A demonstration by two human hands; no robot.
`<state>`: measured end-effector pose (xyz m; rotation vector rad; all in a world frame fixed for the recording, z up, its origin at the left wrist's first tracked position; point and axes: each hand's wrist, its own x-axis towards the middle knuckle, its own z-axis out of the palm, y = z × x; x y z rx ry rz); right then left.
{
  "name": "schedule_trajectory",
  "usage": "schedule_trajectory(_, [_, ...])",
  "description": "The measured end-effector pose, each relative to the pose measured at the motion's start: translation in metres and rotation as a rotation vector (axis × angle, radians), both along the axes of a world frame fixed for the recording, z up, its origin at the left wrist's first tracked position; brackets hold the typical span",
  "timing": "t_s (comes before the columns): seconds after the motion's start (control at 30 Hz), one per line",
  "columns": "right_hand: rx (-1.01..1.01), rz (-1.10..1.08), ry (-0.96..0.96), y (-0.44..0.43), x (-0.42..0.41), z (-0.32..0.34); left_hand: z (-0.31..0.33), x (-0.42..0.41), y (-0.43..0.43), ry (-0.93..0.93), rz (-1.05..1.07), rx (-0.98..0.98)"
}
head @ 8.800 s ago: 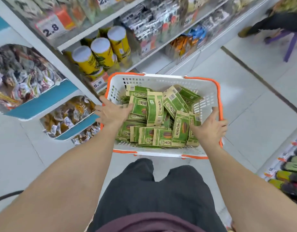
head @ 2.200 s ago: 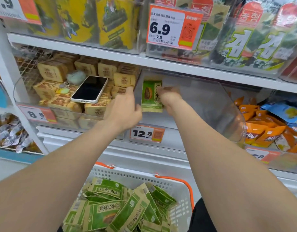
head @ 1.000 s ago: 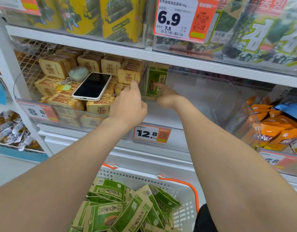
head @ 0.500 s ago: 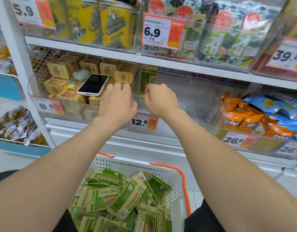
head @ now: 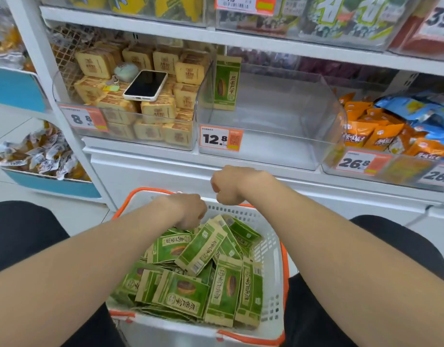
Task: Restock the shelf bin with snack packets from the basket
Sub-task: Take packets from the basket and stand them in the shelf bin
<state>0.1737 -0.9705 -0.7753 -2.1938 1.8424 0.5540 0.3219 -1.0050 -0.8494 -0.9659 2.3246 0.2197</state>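
Where green paper snack packets [head: 190, 256] lie: white plastic basket [head: 273, 259], heaped.
Clear plastic shelf bin [head: 278, 136]: one upright, left; stand more beside it.
Left grip [head: 188, 211]: among packets, cannot tell.
Right grip [head: 231, 185]: curled, empty.

1. The clear shelf bin [head: 278, 136] is holding one green packet [head: 227, 82], standing upright against its left wall.
2. The white, orange-rimmed basket [head: 273, 259] is carrying a jumbled heap of green snack packets [head: 198, 271].

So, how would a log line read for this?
left hand: fingertips among basket packets, grip hidden | right hand: curled, empty, above rim | bin: one upright packet at left wall
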Motion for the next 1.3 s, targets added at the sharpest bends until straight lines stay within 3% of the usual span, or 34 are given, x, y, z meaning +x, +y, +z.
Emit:
schedule_trajectory(0.27, [0.159, 0.089, 0.080, 0.017, 0.006, -0.039, -0.074, 0.004, 0.025, 0.038, 0.039, 0.225])
schedule_trajectory(0.43, [0.138, 0.086, 0.062, 0.007, 0.006, -0.042, -0.086, -0.006, 0.032, 0.197, 0.080, 0.214])
schedule_trajectory(0.93, [0.249, -0.001, 0.097, 0.007, -0.001, -0.031, -0.079, -0.025, 0.044, 0.189, 0.221, 0.166])
schedule_trajectory(1.17, [0.182, -0.158, 0.134, 0.011, -0.028, 0.009, -0.040, -0.022, 0.011, 0.772, 0.606, 0.263])
schedule_trajectory(1.3, [0.212, -0.240, 0.062, 0.017, -0.040, 0.030, -0.014, -0.019, 0.006, 1.021, 0.674, 0.318])
